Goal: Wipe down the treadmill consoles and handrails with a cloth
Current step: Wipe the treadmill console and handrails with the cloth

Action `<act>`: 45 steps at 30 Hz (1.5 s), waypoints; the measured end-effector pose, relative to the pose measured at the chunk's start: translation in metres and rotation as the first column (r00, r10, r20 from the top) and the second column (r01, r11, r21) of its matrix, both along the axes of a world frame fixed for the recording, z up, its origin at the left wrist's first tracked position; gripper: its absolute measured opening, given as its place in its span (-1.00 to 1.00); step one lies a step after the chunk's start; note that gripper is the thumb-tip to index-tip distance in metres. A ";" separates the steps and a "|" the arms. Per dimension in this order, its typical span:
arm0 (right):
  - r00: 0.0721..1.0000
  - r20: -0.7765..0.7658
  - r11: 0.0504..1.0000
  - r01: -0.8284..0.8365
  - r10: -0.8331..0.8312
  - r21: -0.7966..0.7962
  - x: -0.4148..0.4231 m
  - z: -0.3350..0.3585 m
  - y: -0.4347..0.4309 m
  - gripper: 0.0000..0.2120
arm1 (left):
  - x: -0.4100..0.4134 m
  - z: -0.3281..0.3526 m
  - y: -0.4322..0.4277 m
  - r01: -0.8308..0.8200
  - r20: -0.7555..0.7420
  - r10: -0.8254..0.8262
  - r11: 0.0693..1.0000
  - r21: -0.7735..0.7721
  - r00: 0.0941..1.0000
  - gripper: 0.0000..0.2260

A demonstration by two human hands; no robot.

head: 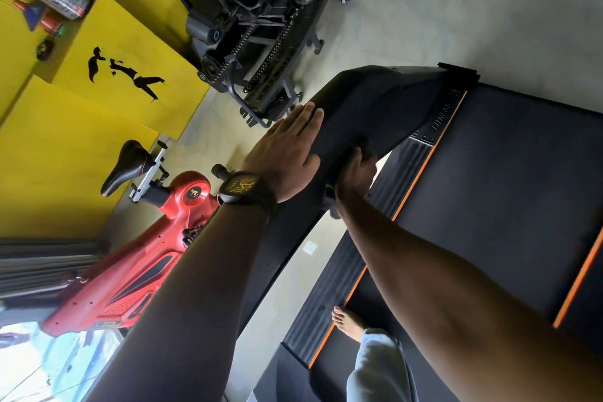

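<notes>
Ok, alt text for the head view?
A left hand with a watch lies flat on a black treadmill handrail; the right hand touches its other side. A red exercise bike stands beside a yellow wall.

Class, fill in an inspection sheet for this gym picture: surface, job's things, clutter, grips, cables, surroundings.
Surface: black treadmill rail, sloping down to the orange-edged deck.
Job's things: no cloth can be told apart from the dark rail.
Clutter: nothing seen; a bare foot stands at the deck's edge.
Grips: left hand lies flat on the rail, fingers straight; right hand is against the rail's underside, fingers hidden.
Cables: nothing seen.
Surroundings: red exercise bike, black machine, yellow wall.
</notes>
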State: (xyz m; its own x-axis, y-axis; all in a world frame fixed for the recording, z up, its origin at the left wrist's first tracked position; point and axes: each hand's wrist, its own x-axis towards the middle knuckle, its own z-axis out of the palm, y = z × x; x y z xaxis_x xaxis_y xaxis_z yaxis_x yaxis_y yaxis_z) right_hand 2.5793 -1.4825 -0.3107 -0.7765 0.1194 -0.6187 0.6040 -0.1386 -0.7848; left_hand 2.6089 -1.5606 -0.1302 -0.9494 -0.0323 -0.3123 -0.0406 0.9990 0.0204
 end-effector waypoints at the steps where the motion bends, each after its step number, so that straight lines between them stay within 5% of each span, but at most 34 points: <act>1: 1.000 0.009 1.000 -0.021 0.021 -0.005 0.011 0.007 0.000 -0.41 | 0.000 0.000 0.000 -0.002 0.003 0.002 1.000 0.002 1.000 -0.38; 6: 0.970 -0.241 1.000 -0.018 0.022 0.019 0.003 0.006 0.006 -0.55 | 0.000 -0.001 0.001 -0.008 -0.015 0.008 1.000 0.005 1.000 -0.39; 11: 0.998 0.062 0.999 -0.020 0.021 -0.029 0.006 -0.020 -0.001 -0.40 | 0.000 -0.001 0.001 -0.004 -0.026 0.004 1.000 0.002 1.000 -0.39; 17: 0.936 -0.332 0.992 0.124 -0.119 -0.004 -0.030 0.032 0.004 -0.56 | 0.000 -0.001 0.001 0.002 -0.026 -0.002 1.000 -0.002 1.000 -0.39; 24: 0.983 -0.075 0.986 0.167 -0.169 -0.028 -0.074 0.019 0.014 -0.57 | -0.001 -0.002 0.001 -0.004 -0.013 0.003 1.000 -0.014 1.000 -0.38; 29: 0.924 -0.369 0.983 0.147 -0.098 0.107 -0.073 0.019 0.008 -0.61 | -0.002 -0.002 0.000 0.010 -0.009 -0.010 0.999 -0.032 1.000 -0.38; 33: 0.997 -0.073 0.996 0.046 -0.041 0.074 -0.090 0.008 0.017 -0.55 | -0.003 -0.002 0.001 0.008 -0.034 -0.009 1.000 -0.031 0.999 -0.40; 39: 0.916 -0.398 0.989 0.103 -0.052 0.110 -0.092 0.012 0.013 -0.59 | -0.004 -0.007 0.000 0.020 -0.060 -0.024 0.998 -0.067 0.998 -0.43; 45: 1.000 0.021 0.999 0.014 -0.015 0.038 -0.116 -0.016 0.020 -0.47 | -0.005 -0.008 -0.001 0.020 -0.055 -0.023 0.998 -0.056 0.998 -0.43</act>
